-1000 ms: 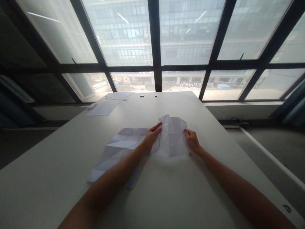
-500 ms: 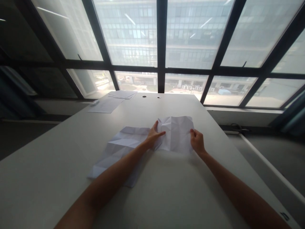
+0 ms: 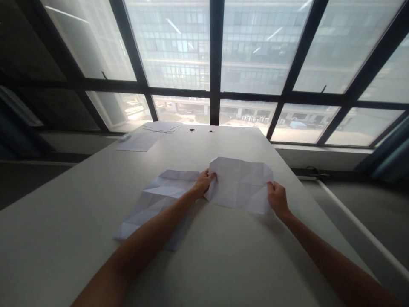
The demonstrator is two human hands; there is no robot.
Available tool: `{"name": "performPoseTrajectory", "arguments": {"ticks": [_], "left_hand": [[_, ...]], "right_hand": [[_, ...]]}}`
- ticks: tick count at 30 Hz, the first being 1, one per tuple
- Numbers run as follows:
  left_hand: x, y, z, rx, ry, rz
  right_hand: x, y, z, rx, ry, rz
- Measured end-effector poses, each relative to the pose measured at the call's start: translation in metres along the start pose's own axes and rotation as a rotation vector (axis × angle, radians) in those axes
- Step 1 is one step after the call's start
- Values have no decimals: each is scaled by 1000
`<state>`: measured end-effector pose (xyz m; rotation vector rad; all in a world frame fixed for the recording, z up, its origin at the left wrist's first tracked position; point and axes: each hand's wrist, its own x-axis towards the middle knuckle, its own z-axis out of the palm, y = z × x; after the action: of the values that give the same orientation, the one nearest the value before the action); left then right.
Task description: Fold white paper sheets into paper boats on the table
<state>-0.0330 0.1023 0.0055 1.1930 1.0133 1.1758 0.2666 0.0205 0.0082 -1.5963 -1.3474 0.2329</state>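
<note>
A creased white sheet of paper (image 3: 241, 184) is stretched out between my two hands, a little above the white table (image 3: 223, 264). My left hand (image 3: 204, 183) pinches its left edge. My right hand (image 3: 277, 198) grips its right edge, fingers closed on the paper. A second, larger creased sheet (image 3: 156, 204) lies flat on the table to the left, partly under my left forearm.
Several flat papers (image 3: 140, 140) and a small stack (image 3: 162, 126) lie at the table's far left corner, beside two dark cable holes (image 3: 191, 129). The table's right edge drops to a dark floor. Large windows with black frames stand behind.
My right hand has moved to the right, pulling the crumpled sheet open and wider. My left hand shifted from lying on the paper to pinching its left edge.
</note>
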Motion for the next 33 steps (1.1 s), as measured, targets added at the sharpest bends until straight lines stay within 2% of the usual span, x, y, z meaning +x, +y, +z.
{"name": "performPoseTrajectory", "arguments": {"ticks": [4,7,9,10,12,14,16,17,19,21,23,24,25,27,28,30,33], "left_hand": [[-4,10,-4,-16,-114,-132],[-6,14,-5,1,-260,-147],[-5,13,-6,51,-306,-139],[-5,13,-6,115,-286,-120],[-4,11,-2,335,-155,-30],[-8,12,5,632,19,150],[-18,14,17,920,95,399],[-25,15,23,1033,56,493],[-40,16,36,1208,-89,538],[-53,13,44,1338,-163,447],[-60,6,45,1432,-200,312],[-62,2,44,1459,-221,268],[-62,-1,42,1469,-254,250],[-58,-4,38,1460,-357,283],[-56,-4,36,1445,-433,326],[-50,1,34,1397,-620,437],[-43,13,32,1287,-846,568]], "right_hand": [[-12,11,-15,-58,-33,-10],[-19,17,-24,-33,-76,-24],[-21,21,-28,-10,-104,-14],[-22,23,-29,-6,-107,-1],[-25,27,-29,-14,-85,25],[-28,29,-27,-31,-36,42],[-34,26,-24,-54,-4,51],[-38,22,-24,-66,-12,53],[-48,12,-27,-107,-105,44],[-55,-1,-39,-209,-326,16],[-56,-17,-57,-421,-569,-40],[-53,-25,-67,-555,-558,-73],[-47,-34,-76,-667,-490,-92],[-28,-50,-86,-757,-347,-162],[-17,-56,-85,-733,-329,-237],[3,-63,-68,-565,-443,-451],[17,-53,-16,-355,-673,-633]]}}
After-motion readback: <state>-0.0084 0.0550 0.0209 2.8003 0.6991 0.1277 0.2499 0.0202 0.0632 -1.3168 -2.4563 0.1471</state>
